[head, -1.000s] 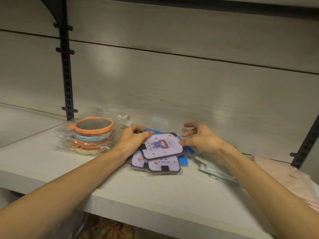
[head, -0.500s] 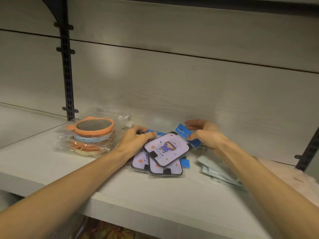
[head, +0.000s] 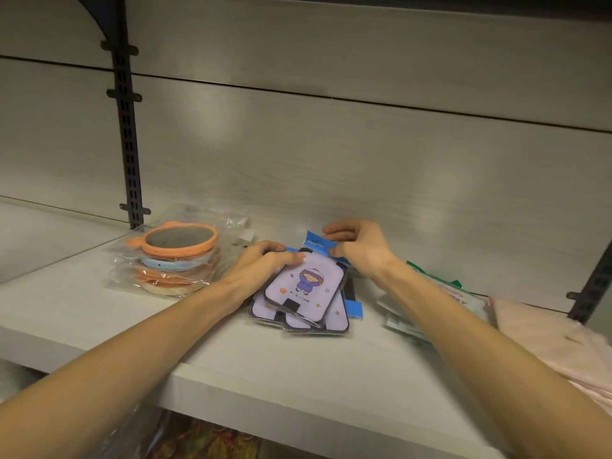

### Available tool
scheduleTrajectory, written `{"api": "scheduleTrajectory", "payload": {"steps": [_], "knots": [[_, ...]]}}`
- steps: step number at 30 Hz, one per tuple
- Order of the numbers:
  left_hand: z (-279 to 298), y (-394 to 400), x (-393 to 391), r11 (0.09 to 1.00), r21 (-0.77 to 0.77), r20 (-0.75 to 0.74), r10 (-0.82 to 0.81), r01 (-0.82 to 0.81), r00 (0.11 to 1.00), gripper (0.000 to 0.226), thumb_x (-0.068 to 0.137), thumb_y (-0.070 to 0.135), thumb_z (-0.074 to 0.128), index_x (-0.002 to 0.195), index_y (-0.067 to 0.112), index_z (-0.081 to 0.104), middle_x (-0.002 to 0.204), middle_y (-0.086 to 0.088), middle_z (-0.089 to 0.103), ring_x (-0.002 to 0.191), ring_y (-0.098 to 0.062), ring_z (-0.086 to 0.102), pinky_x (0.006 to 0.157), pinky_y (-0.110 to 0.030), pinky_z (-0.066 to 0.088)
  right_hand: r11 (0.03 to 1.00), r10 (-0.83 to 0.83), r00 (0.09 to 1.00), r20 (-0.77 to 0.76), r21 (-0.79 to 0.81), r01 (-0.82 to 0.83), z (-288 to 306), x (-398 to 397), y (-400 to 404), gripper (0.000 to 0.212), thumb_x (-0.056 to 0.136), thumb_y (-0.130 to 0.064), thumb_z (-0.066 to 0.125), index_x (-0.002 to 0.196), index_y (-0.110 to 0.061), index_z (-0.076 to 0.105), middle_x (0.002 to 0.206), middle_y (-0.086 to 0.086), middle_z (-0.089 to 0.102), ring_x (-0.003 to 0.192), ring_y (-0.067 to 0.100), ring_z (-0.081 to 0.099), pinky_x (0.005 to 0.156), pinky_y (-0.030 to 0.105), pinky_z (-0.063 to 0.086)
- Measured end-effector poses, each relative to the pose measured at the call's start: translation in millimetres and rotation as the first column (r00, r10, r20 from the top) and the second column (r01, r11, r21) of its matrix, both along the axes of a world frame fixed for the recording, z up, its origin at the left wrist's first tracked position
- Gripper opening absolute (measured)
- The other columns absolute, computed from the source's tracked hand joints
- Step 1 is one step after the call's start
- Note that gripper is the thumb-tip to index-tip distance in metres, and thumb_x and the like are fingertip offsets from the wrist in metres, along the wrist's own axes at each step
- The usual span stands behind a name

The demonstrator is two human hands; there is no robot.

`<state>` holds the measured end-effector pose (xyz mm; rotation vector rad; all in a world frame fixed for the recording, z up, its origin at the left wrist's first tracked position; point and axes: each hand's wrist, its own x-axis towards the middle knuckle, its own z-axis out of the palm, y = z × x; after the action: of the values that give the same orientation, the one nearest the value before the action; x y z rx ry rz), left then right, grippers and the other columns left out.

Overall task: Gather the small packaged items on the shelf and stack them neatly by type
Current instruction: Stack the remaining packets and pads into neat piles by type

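Our right hand pinches the blue header tab of the top lilac cartoon pack, thumb below, fingers curled over. Our left hand rests fingers-down on that pack's 10 o'clock corner, steadying it. Judged step: squaring this pack onto the fanned lilac stack beneath, mid-shelf. Next move likely needs a slight turn to align edges. Bagged round mirrors lie at 9 o'clock, green-edged packets at 3 o'clock.

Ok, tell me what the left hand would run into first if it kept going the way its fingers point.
The left hand points right, across the top purple card pack. Going on, it would probably meet the right hand pinching that pack's blue header tab; depth is uncertain.
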<state>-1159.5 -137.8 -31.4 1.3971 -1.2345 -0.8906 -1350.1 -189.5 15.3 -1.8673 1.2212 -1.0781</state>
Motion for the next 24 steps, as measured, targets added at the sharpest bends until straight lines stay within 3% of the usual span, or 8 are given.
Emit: {"api": "scheduleTrajectory", "payload": {"steps": [3,5,7,10,14,16,19,24], "knots": [[-2.2,-1.6,1.3,1.000,0.005,-0.001,0.000,0.000,1.000,0.055,0.079,0.036,0.085,0.126,0.017,0.062,0.114,-0.002,0.071,0.099,-0.018,0.072,0.087,-0.036,0.059,0.998,0.063,0.998,0.030,-0.007,-0.063,-1.5,8.6,1.3,0.037,0.080,0.018,0.066,0.112,-0.002,0.069,0.105,0.011,0.071,0.092,0.016,0.066,0.072,0.013,0.056],[-2.9,-2.3,1.5,1.000,0.018,-0.007,-0.010,0.010,1.000,0.051,0.083,0.027,0.082,0.127,0.016,0.060,0.111,-0.003,0.070,0.096,-0.019,0.073,0.082,-0.033,0.059,0.996,0.083,0.997,-0.001,-0.038,-0.083,-2.8,5.4,1.4,0.037,0.083,0.012,0.067,0.113,-0.009,0.067,0.111,0.011,0.072,0.092,0.016,0.068,0.084,0.023,0.058],[-2.1,-2.1,0.8,1.000,0.016,-0.019,-0.008,0.008,1.000,0.044,0.087,0.021,0.078,0.126,0.016,0.060,0.107,-0.002,0.070,0.091,-0.017,0.072,0.074,-0.028,0.057,0.989,0.050,0.994,-0.102,-0.135,-0.063,-6.6,-7.3,3.0,0.038,0.085,0.005,0.069,0.119,-0.011,0.065,0.114,0.009,0.070,0.097,0.016,0.067,0.093,0.027,0.055],[-2.2,-4.8,0.2,1.000,0.017,-0.036,0.005,-0.005,0.999,0.035,0.090,0.017,0.072,0.124,0.013,0.063,0.106,-0.004,0.071,0.088,-0.020,0.073,0.077,-0.033,0.059,0.982,0.039,0.957,-0.288,-0.165,-0.090,-12.7,-38.8,15.5,0.036,0.087,-0.009,0.073,0.122,-0.016,0.065,0.112,-0.002,0.070,0.105,0.008,0.065,0.099,0.026,0.050],[-2.2,-6.8,-0.2,1.000,0.016,-0.052,0.005,-0.004,0.999,0.032,0.091,0.016,0.070,0.122,0.013,0.064,0.107,-0.008,0.074,0.088,-0.023,0.074,0.078,-0.036,0.061,0.992,0.081,0.883,-0.462,-0.052,-0.118,-15.3,-73.9,36.4,0.028,0.085,-0.018,0.074,0.111,-0.028,0.069,0.100,-0.013,0.075,0.093,-0.006,0.067,0.090,0.024,0.052],[-2.1,-6.5,0.4,1.000,0.010,-0.060,0.011,-0.010,0.998,0.032,0.090,0.016,0.071,0.122,0.013,0.065,0.107,-0.010,0.075,0.090,-0.025,0.075,0.081,-0.039,0.061,0.995,0.056,0.809,-0.585,-0.037,-0.096,-17.4,-79.5,45.3,0.030,0.080,-0.037,0.078,0.109,-0.030,0.072,0.105,-0.018,0.073,0.089,-0.011,0.065,0.085,0.020,0.051],[-0.3,-3.4,3.3,0.999,-0.010,-0.086,0.046,-0.047,0.995,0.032,0.089,0.013,0.071,0.120,0.012,0.065,0.109,-0.012,0.074,0.094,-0.028,0.074,0.082,-0.041,0.061,0.987,-0.002,0.677,-0.736,-0.111,-0.118,-28.4,-77.2,50.2,0.042,0.077,-0.054,0.074,0.111,-0.029,0.074,0.117,-0.015,0.071,0.105,0.005,0.064,0.094,0.031,0.053],[1.7,2.4,6.6,0.998,-0.031,-0.103,0.056,-0.059,0.993,0.031,0.090,0.011,0.069,0.121,0.011,0.064,0.106,-0.013,0.075,0.091,-0.028,0.074,0.082,-0.042,0.061,0.980,0.010,0.764,-0.645,-0.146,-0.135,-33.2,-71.9,48.9,0.020,0.080,-0.038,0.081,0.094,-0.024,0.076,0.109,-0.013,0.073,0.095,0.007,0.065,0.087,0.032,0.052]]}}
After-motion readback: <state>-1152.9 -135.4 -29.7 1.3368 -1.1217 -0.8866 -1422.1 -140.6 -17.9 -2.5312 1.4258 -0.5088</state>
